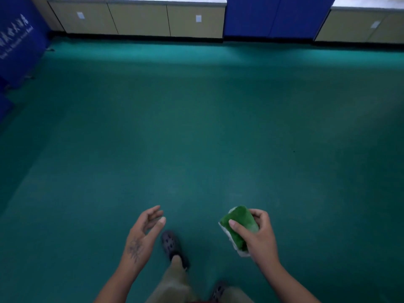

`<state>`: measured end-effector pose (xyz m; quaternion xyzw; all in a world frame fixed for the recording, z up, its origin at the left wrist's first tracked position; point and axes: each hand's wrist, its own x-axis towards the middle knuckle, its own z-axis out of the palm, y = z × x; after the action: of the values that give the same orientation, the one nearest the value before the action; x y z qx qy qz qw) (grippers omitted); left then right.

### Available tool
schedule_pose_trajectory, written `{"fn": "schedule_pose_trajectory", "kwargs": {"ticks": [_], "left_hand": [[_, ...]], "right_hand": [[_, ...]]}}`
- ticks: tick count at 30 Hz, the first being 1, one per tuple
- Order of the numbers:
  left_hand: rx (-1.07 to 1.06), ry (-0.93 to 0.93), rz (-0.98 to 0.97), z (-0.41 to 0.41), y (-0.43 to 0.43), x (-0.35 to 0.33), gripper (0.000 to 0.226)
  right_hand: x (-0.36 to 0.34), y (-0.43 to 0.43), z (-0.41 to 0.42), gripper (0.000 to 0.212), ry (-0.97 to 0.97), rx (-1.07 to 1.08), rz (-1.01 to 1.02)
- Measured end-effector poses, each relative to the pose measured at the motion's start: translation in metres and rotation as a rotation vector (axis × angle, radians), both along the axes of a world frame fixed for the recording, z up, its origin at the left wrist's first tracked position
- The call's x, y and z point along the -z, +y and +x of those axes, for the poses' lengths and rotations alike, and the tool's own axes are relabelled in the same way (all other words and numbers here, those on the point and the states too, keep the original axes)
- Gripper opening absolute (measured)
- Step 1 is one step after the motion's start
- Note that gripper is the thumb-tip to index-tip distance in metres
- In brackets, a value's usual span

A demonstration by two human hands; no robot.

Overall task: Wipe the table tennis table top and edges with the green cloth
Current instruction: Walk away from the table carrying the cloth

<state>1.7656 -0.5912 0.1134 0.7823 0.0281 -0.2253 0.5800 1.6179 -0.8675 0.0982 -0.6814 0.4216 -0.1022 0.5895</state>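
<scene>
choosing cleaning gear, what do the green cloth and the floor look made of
Green cloth: probably plush microfibre or terry, judging by its fuzzy matte nap; a white layer shows at its edge. Floor: likely smooth vinyl or rubber sheet, teal with a faint sheen.

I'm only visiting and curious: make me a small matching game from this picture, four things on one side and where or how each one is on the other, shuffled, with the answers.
Things
1. left hand
2. green cloth
3. cabinets
4. front shoe

Descriptions
A. lined up along the far wall
B. gripped in the right hand
C. empty, fingers relaxed
D. planted on the green floor, between the two arms

Pairs: 1-C, 2-B, 3-A, 4-D
</scene>
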Motion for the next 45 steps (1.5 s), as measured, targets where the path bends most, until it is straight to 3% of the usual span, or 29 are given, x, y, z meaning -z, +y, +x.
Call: {"fn": "schedule_pose_trajectory", "kwargs": {"ticks": [21,32,45], "left_hand": [[0.209,-0.008,-0.001,0.438,-0.166,-0.001,0.035],[0.122,0.051,0.079,0.597,-0.346,0.004,0.032],[0.108,0.035,-0.019,0.817,-0.528,0.004,0.035]], "right_hand": [[-0.004,-0.129,0.387,0.053,0.001,0.174,0.030],[0.014,-0.325,0.555,0.049,0.006,0.256,0.103],[0.014,-0.507,0.798,0.047,0.023,0.076,0.061]]}}
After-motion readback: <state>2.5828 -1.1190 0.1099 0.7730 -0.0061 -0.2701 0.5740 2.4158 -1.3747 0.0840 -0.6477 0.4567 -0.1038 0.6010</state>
